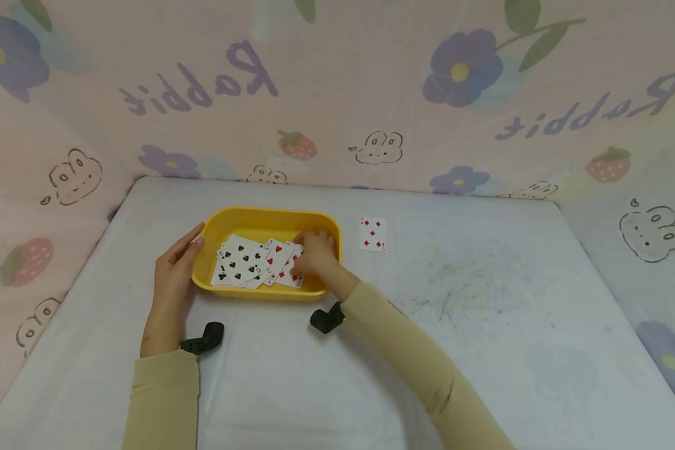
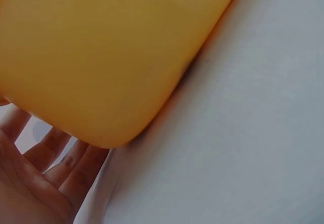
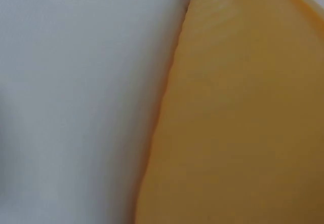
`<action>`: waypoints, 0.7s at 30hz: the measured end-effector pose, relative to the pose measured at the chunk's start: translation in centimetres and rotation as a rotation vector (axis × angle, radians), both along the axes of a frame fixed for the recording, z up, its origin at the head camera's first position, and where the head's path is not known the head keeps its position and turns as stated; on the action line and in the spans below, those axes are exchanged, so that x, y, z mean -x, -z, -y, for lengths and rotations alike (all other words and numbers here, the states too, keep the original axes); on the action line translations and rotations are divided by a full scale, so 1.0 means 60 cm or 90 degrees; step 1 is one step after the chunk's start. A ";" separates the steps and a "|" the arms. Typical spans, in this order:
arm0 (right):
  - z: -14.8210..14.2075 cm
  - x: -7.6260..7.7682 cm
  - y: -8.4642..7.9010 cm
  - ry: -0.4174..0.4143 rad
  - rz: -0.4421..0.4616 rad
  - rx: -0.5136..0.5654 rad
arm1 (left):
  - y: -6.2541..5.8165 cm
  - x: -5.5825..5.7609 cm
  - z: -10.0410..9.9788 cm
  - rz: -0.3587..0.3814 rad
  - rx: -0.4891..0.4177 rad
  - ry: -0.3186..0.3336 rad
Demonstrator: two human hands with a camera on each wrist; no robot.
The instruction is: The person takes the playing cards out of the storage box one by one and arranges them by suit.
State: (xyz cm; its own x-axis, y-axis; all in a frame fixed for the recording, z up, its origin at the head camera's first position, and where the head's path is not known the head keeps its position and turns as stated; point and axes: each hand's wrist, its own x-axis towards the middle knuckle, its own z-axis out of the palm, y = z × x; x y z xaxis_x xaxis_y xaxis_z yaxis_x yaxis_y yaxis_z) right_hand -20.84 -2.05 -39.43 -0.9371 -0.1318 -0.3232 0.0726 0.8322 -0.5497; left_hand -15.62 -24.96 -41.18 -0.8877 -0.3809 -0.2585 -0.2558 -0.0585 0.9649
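l hand (image 1: 174,265) grips tub (image 1: 264,220), 9 o'clock; r hand (image 1: 317,255), 3 o'clock, can't tell if pinching; overlapped cards (image 1: 239,259) might drag extras.

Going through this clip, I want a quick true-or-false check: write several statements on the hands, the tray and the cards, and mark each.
1. The left hand is at the left end of the yellow tray. True.
2. The right hand reaches inside the tray, at the cards. True.
3. One card lies outside the tray, on the white tabletop. True.
4. That outside card shows black pips. False: its pips are red diamonds.
5. All visible card faces in the tray are red. False: some show black pips.
6. The left wrist view shows playing cards. False: it shows tray, fingers and tabletop.
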 end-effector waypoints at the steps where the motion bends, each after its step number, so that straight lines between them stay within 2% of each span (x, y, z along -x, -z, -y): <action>1: 0.000 0.000 0.000 -0.003 -0.002 -0.002 | 0.000 0.000 0.000 -0.001 0.001 -0.001; 4: 0.000 0.001 0.001 -0.004 -0.006 -0.005 | -0.001 0.000 -0.001 -0.001 0.001 -0.002; 8: -0.001 0.001 0.001 0.026 -0.006 0.032 | 0.000 0.001 0.000 -0.001 0.005 -0.002; 14: -0.006 0.004 0.000 0.079 -0.010 0.141 | 0.003 0.002 0.000 -0.011 -0.009 -0.008; 17: -0.007 0.006 -0.001 0.108 -0.030 0.202 | 0.003 0.003 0.000 -0.015 -0.015 -0.008; 21: -0.010 0.006 -0.003 0.122 -0.086 0.251 | 0.004 0.002 -0.001 -0.019 -0.014 -0.009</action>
